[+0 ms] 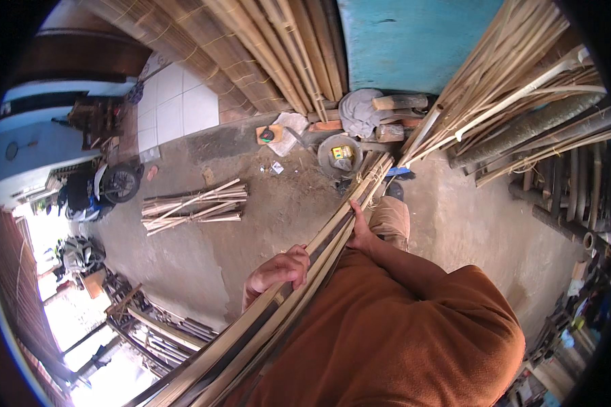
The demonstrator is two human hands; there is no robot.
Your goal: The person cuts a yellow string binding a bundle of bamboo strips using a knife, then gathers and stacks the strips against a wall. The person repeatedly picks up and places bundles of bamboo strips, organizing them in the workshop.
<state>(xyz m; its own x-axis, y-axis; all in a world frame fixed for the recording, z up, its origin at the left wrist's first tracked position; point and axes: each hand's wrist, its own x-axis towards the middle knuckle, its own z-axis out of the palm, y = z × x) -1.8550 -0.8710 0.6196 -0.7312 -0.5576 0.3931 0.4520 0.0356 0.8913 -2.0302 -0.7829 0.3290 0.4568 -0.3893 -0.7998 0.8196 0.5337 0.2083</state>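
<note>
A long bundle of split bamboo strips [322,237] lies slantwise across the front of my body, from the lower left up toward the bucket. My left hand [282,273] is closed over the bundle's upper side near my chest. Farther along it, my right hand [361,229] grips the bundle from its right side, thumb along the strips. Near the far end a thin tie [375,178] goes round the strips. Below that end shows my bent leg [390,220] in light trousers.
A shorter bamboo bundle [195,207] lies on the floor to the left. Ahead stands a grey bucket [339,154] with a yellow packet inside. Rolled bamboo blinds [210,41] lean at the back; long strips [495,74] lean at the right. A motorbike wheel [121,183] shows far left.
</note>
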